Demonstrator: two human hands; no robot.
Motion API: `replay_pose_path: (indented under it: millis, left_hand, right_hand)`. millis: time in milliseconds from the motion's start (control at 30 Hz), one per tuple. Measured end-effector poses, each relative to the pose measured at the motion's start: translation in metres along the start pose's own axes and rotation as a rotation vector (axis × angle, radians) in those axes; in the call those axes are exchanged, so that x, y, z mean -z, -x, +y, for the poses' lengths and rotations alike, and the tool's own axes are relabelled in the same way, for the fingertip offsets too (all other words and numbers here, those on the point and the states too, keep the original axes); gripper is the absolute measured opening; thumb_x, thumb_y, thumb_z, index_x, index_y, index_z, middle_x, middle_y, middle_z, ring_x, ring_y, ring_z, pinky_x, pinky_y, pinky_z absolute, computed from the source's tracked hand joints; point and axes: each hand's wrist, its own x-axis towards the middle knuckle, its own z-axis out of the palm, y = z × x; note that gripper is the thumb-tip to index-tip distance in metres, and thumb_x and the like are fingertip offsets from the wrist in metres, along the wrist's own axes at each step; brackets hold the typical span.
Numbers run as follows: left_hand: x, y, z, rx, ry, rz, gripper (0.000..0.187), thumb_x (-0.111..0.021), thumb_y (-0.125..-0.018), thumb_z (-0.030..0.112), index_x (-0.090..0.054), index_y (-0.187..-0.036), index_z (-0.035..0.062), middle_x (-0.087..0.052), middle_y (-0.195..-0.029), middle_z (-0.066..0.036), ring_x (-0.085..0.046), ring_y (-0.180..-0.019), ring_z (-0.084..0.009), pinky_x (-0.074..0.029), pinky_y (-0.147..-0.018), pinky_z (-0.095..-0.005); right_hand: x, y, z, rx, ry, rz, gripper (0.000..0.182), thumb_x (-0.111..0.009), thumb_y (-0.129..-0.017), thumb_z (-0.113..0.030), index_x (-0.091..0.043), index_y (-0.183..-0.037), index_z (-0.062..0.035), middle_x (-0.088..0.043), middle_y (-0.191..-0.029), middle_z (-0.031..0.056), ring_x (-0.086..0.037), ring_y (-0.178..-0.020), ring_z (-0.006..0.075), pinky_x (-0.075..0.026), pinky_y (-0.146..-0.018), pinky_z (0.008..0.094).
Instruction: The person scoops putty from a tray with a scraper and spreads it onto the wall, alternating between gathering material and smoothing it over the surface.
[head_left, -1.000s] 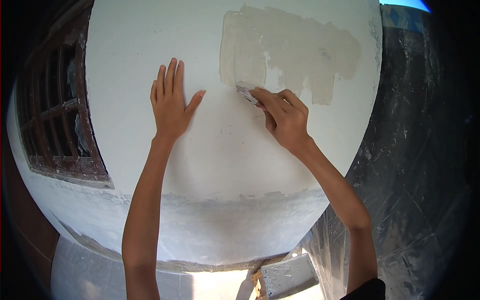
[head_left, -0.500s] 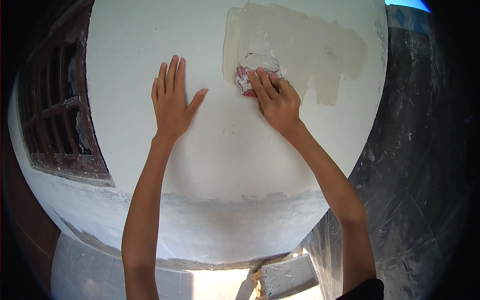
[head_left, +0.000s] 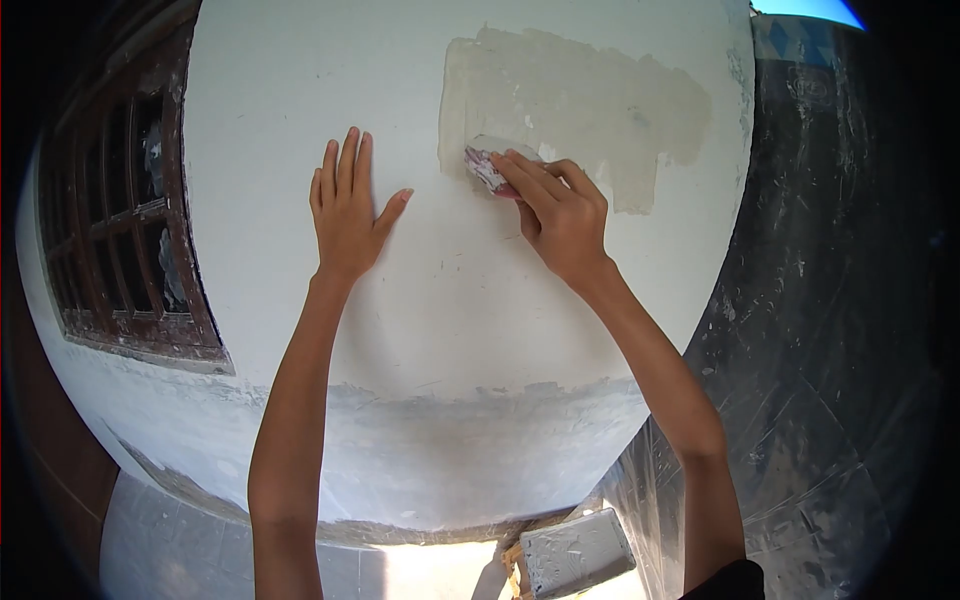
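My right hand [head_left: 565,215] grips a red putty scraper [head_left: 482,172], its face smeared with white putty. The scraper's top edge meets the lower left part of a damp grey-beige putty patch [head_left: 590,95] on the white wall [head_left: 450,310]. Fingers lie over its front and partly hide it, so its full shape does not show. To the left, my left hand [head_left: 348,215] rests flat on bare wall with fingers stretched and thumb out to the side.
A brown wooden window [head_left: 120,225] with dark panes is set in the wall at left. Down on the floor stands a tray [head_left: 590,580] of white putty. Dark plastic sheeting [head_left: 810,310] hangs at right. The wall's lower band is greyer and rough.
My right hand has tilted the scraper, so its face shows narrower and its edge lies closer to the wall. My left hand keeps its place on the wall. The view has shifted slightly.
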Motion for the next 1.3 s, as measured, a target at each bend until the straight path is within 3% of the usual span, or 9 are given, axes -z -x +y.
replay_pose_path:
  millis: [267, 600, 733, 800, 900, 1000, 1133, 1200, 1300]
  left_hand:
    - [0.004, -0.001, 0.000, -0.007, 0.015, -0.032, 0.082, -0.055, -0.097, 0.052, -0.024, -0.157, 0.0055, -0.024, -0.163, -0.013, -0.015, -0.152, -0.0341, -0.013, -0.119, -0.0544]
    - [0.001, 0.000, 0.000, -0.021, 0.022, -0.005, 0.081, -0.056, -0.097, 0.051, -0.025, -0.157, 0.0057, -0.024, -0.163, -0.013, -0.015, -0.152, -0.0341, -0.013, -0.119, -0.0555]
    - [0.002, 0.000, -0.001, -0.024, 0.016, -0.005, 0.080, -0.054, -0.098, 0.052, -0.026, -0.156, 0.0055, -0.024, -0.163, -0.012, -0.016, -0.152, -0.0342, -0.014, -0.119, -0.0551]
    - [0.001, 0.000, -0.002, -0.044, 0.013, 0.012, 0.080, -0.054, -0.098, 0.052, -0.026, -0.156, 0.0055, -0.025, -0.163, -0.012, -0.016, -0.151, -0.0342, -0.014, -0.119, -0.0550]
    - [-0.002, 0.002, 0.000, -0.037, -0.019, 0.019, 0.079, -0.053, -0.098, 0.052, -0.027, -0.156, 0.0053, -0.025, -0.163, -0.012, -0.017, -0.151, -0.0344, -0.014, -0.119, -0.0548]
    - [0.000, 0.000, -0.003, -0.047, -0.029, 0.012, 0.079, -0.053, -0.098, 0.052, -0.027, -0.156, 0.0051, -0.025, -0.163, -0.012, -0.017, -0.151, -0.0345, -0.015, -0.119, -0.0548]
    - [-0.001, 0.003, -0.002, -0.052, -0.027, 0.020, 0.079, -0.052, -0.098, 0.052, -0.028, -0.156, 0.0049, -0.026, -0.163, -0.012, -0.018, -0.151, -0.0349, -0.016, -0.118, -0.0547]
    - [-0.001, 0.001, -0.003, -0.058, -0.032, 0.024, 0.078, -0.052, -0.098, 0.053, -0.028, -0.156, 0.0049, -0.027, -0.162, -0.012, -0.018, -0.151, -0.0350, -0.016, -0.118, -0.0546]
    - [-0.001, 0.001, -0.002, -0.065, -0.047, 0.035, 0.078, -0.052, -0.099, 0.052, -0.028, -0.156, 0.0048, -0.027, -0.162, -0.013, -0.019, -0.150, -0.0353, -0.017, -0.118, -0.0547]
  right_hand:
    - [-0.062, -0.019, 0.022, 0.095, 0.266, 0.050, 0.044, -0.071, -0.073, -0.001, -0.073, -0.115, -0.0122, -0.074, -0.112, 0.0077, -0.067, -0.086, 0.0235, -0.057, -0.072, 0.0316]
    - [-0.046, 0.061, -0.043, 0.063, 0.070, -0.128, 0.040, -0.076, -0.077, -0.012, -0.071, -0.117, -0.0097, -0.072, -0.114, 0.0086, -0.067, -0.088, 0.0250, -0.059, -0.066, 0.0298]
    - [-0.019, 0.063, -0.062, -0.006, -0.025, -0.214, 0.034, -0.077, -0.082, -0.016, -0.072, -0.115, -0.0104, -0.072, -0.116, 0.0054, -0.063, -0.079, 0.0225, -0.057, -0.063, 0.0278]
    - [-0.004, 0.050, -0.057, 0.001, -0.078, -0.181, 0.026, -0.077, -0.084, -0.015, -0.073, -0.110, -0.0092, -0.074, -0.101, 0.0047, -0.059, -0.070, 0.0194, -0.053, -0.056, 0.0270]
    - [0.008, 0.023, -0.041, -0.422, -0.238, -0.087, 0.014, -0.073, -0.088, -0.011, -0.074, -0.099, -0.0032, -0.063, -0.065, 0.0091, -0.054, -0.054, 0.0177, -0.044, -0.050, 0.0309]
    - [-0.001, -0.009, -0.019, -0.870, -0.468, -0.033, 0.020, -0.071, -0.092, -0.018, -0.072, -0.099, 0.0011, -0.068, -0.072, 0.0108, -0.058, -0.056, 0.0190, -0.045, -0.053, 0.0272]
    - [-0.028, -0.009, -0.013, -0.795, -0.599, -0.067, 0.027, -0.073, -0.092, -0.023, -0.070, -0.103, 0.0012, -0.071, -0.078, 0.0118, -0.063, -0.058, 0.0210, -0.049, -0.056, 0.0285]
    - [-0.037, -0.005, -0.011, -0.585, -0.460, -0.107, 0.033, -0.074, -0.091, -0.026, -0.065, -0.107, 0.0011, -0.072, -0.080, 0.0127, -0.068, -0.063, 0.0232, -0.053, -0.059, 0.0313]
    - [-0.034, -0.009, -0.002, -0.552, -0.401, -0.196, 0.038, -0.074, -0.091, -0.030, -0.061, -0.107, 0.0015, -0.072, -0.080, 0.0143, -0.071, -0.067, 0.0254, -0.054, -0.060, 0.0332]
